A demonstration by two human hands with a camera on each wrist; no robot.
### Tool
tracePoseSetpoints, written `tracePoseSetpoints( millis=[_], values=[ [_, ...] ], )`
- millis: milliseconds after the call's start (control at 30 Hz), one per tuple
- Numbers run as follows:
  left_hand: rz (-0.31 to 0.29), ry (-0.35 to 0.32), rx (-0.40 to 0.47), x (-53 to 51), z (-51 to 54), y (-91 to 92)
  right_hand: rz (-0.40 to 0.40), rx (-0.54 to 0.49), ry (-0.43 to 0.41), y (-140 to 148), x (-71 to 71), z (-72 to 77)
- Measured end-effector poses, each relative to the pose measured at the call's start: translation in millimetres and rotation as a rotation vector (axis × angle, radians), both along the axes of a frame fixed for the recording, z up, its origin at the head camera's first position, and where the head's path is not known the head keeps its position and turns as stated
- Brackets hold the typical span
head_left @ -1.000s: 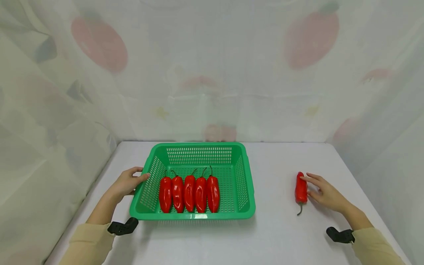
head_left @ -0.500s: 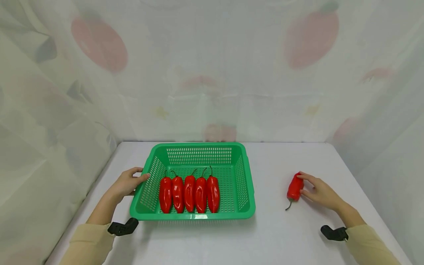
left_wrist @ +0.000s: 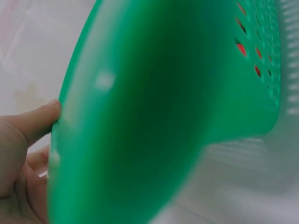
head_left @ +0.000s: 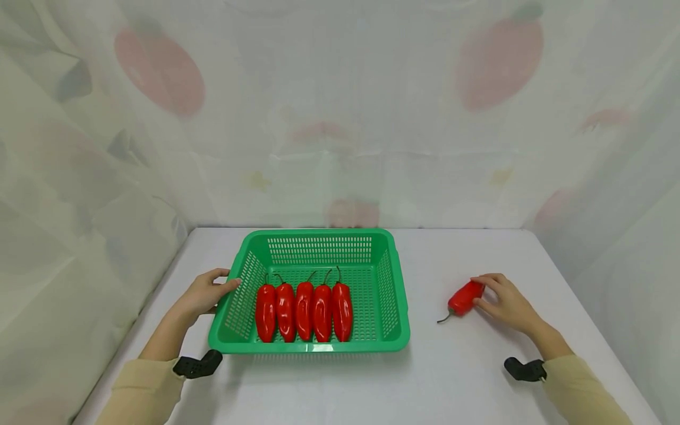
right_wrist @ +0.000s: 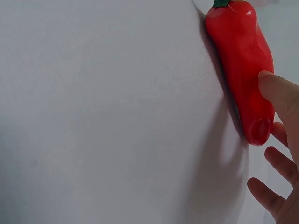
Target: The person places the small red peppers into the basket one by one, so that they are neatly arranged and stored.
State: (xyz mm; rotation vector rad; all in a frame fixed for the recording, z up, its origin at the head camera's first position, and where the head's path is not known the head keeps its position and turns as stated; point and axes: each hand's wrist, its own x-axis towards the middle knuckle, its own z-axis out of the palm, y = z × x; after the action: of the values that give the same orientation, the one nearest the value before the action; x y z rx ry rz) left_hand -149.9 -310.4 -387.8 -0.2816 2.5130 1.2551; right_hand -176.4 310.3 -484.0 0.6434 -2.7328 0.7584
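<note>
A green plastic basket (head_left: 308, 348) with perforated walls stands on the white table. My left hand (head_left: 204, 293) grips its left rim, thumb on top and fingers beneath; the left wrist view shows the thumb pressed to the green rim (left_wrist: 117, 116). Several glossy red chili peppers (head_left: 304, 310) lie side by side in the basket, stems pointing to the back. Right of the basket, my right hand (head_left: 504, 304) pinches another red chili pepper (head_left: 465, 297) near its tip, its stem pointing left and forward. In the right wrist view, the thumb lies on this chili pepper (right_wrist: 240, 56), above its shadow.
White table surface (head_left: 435, 378) extends between the basket and my right hand. A pale curtain (head_left: 340, 118) with faded fruit prints hangs behind the table and along both sides. Black wrist straps or cameras (head_left: 198, 366) sit at both sleeves.
My right hand has shifted left with the chili pepper, which has turned so its stem end swings left. The left hand and the basket stay in place.
</note>
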Motion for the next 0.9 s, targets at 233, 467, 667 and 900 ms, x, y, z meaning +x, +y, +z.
tracePoseSetpoints(
  millis=[233, 467, 667, 900],
  values=[
    [0.000, 0.002, -0.001, -0.2, -0.5, -0.2, -0.038, -0.006, -0.063, -2.8, -4.9, -3.6],
    [-0.002, 0.007, 0.006, -1.5, -0.8, -0.8, -0.121, 0.038, -0.146, -5.0, -5.5, -0.8],
    [0.001, 0.000, -0.006, -1.5, -1.0, -0.8, -0.183, 0.065, -0.210, -7.2, -5.4, 5.1],
    [0.003, -0.007, -0.014, -1.6, -2.3, -1.2, -0.210, 0.086, -0.281, -7.0, -6.6, 5.9]
  ],
)
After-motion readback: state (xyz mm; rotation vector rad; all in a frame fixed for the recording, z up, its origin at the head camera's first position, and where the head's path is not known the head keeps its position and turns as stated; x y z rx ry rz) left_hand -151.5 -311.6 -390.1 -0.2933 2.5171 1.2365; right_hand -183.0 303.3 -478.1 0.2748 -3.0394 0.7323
